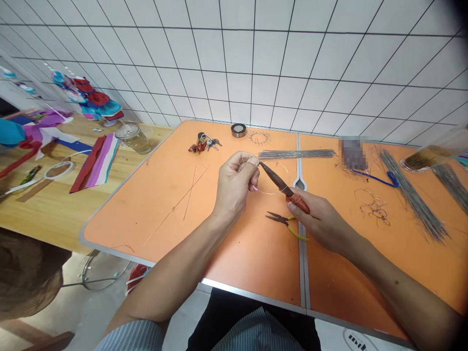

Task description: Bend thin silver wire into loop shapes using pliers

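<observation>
My left hand (237, 178) is closed, its fingers pinching a thin wire loop (288, 170) above the orange table. The loop curves out to the right, with a small pink spot near my fingertips. In my right hand (316, 214) are long-nosed pliers (275, 178) with reddish handles, gripped from the right. Their tip meets the wire at my left thumb; whether the jaws are closed on it is too small to tell. Below them, small pliers with yellow handles (283, 219) lie on the table near the seam.
Straight wires (296, 154) lie behind my hands, with more bundles (413, 195) at the right. Around them are keys (210, 142), a tape roll (238, 129), wire rings (375, 207), a blue strip (391, 179) and a cup (431, 153). Ribbons (95, 163) and a jar (133, 139) occupy the wooden table.
</observation>
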The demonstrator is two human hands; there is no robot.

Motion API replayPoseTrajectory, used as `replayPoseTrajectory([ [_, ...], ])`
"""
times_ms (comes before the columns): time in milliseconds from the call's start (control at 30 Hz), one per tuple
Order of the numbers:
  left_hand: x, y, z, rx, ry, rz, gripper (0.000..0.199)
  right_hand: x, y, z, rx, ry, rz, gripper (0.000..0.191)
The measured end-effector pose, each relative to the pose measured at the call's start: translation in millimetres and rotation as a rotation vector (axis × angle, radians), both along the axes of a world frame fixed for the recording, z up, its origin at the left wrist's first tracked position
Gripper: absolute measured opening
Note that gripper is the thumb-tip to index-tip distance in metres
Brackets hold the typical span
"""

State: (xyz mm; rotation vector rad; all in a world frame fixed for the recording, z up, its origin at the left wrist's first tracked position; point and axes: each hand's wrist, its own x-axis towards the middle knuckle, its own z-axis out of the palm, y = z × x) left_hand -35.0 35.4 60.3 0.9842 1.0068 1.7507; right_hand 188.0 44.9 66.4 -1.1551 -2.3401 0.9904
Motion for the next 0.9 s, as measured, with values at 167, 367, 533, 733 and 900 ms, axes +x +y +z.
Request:
replayPoseTrajectory([
  [167,1.4,0.1,1.1,-0.043,-0.002,0.034,0.020,-1.3,0.1,-0.4,-0.004,-0.034,-0.011,0.028],
  [367,2.2,0.1,1.1,-0.023,0.002,0.026,0.021,1.5,1.8,-2.0,-0.029,-0.037,0.000,0.028],
  [533,2.4,0.1,2.1,-0.026,-0.011,0.025,0.022,6.7,3.2,-7.1,-0.170,0.042,0.045,0.039],
  [733,1.5,0.0,3.2,-0.007,-0.020,0.004,0.022,4.8,1.6,-5.0,-0.265,0.050,0.038,0.041],
  [900,1.8,-0.5,3.5,-0.011,-0.016,0.003,0.024,2.7,1.3,-0.7,-0.260,0.065,0.027,0.040],
])
